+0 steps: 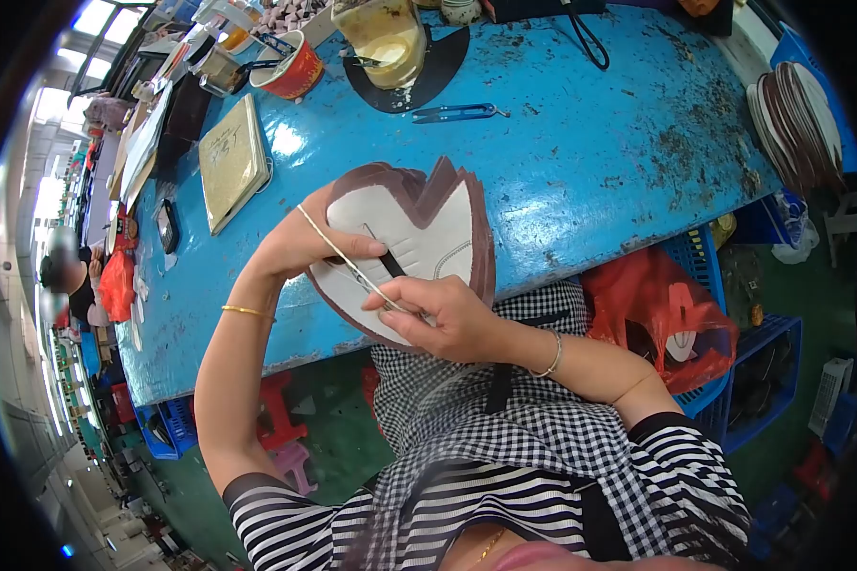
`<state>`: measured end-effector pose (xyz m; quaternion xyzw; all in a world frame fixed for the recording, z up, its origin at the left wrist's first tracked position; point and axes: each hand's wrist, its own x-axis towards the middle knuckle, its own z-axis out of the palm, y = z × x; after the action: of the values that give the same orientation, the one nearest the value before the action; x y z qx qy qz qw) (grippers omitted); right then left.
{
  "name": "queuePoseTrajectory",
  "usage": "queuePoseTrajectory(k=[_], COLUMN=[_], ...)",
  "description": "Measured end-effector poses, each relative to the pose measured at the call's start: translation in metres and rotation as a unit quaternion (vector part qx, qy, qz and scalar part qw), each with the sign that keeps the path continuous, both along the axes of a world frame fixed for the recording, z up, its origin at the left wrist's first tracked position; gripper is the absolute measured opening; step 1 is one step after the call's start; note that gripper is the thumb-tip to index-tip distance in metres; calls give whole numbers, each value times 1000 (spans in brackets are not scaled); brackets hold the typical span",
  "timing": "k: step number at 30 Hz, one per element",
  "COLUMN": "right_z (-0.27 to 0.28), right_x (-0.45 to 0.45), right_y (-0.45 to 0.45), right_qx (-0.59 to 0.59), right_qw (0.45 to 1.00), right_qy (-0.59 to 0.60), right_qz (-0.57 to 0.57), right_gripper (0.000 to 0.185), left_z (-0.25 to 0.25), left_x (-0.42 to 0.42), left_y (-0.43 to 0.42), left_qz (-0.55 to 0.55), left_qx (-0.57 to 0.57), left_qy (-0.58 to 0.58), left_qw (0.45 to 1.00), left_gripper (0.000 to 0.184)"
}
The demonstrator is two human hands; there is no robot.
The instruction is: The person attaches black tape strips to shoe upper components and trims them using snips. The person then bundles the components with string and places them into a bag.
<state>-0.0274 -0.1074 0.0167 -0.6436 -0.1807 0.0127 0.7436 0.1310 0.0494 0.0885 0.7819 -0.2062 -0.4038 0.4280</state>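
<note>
A stack of brown-edged pieces with pale faces (454,233) lies at the front edge of the blue table, its top notched in a V. My left hand (309,238) grips the stack's left side, the thumb on the pale face beside a black strip (391,265). A cream cord (326,231) runs from the back of that hand down to my right hand. My right hand (438,316) is closed over the lower part of the face, fingertips pinched on the cord's lower end. Whatever else is between those fingertips is too small to tell.
On the blue table (562,143) are blue snips (455,112), a glue container (381,43), a red bowl (297,73) and a notebook (231,162). Another stack (798,124) stands at right. A red bag (652,305) sits in a blue crate. A person (67,271) is far left.
</note>
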Motion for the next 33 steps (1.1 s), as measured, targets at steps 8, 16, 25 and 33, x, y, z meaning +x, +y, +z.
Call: queuePoseTrajectory(k=[8, 16, 25, 33], right_z=[-2, -16, -54, -39], right_x=[-17, -39, -116, -168], right_y=[-28, -111, -104, -166], right_qx=[179, 433, 410, -90], right_qw=[970, 859, 842, 976], right_qy=[162, 267, 347, 100], right_qz=[7, -66, -61, -170], right_gripper=[26, 29, 26, 103], left_z=[31, 38, 23, 10], left_x=[-68, -125, -135, -144], left_y=[7, -6, -5, -68], left_qz=[59, -112, 51, -37], left_qx=[-1, -10, -151, -172], left_qy=[-131, -243, -132, -33], left_qw=[990, 964, 978, 984], left_gripper=[63, 47, 64, 68])
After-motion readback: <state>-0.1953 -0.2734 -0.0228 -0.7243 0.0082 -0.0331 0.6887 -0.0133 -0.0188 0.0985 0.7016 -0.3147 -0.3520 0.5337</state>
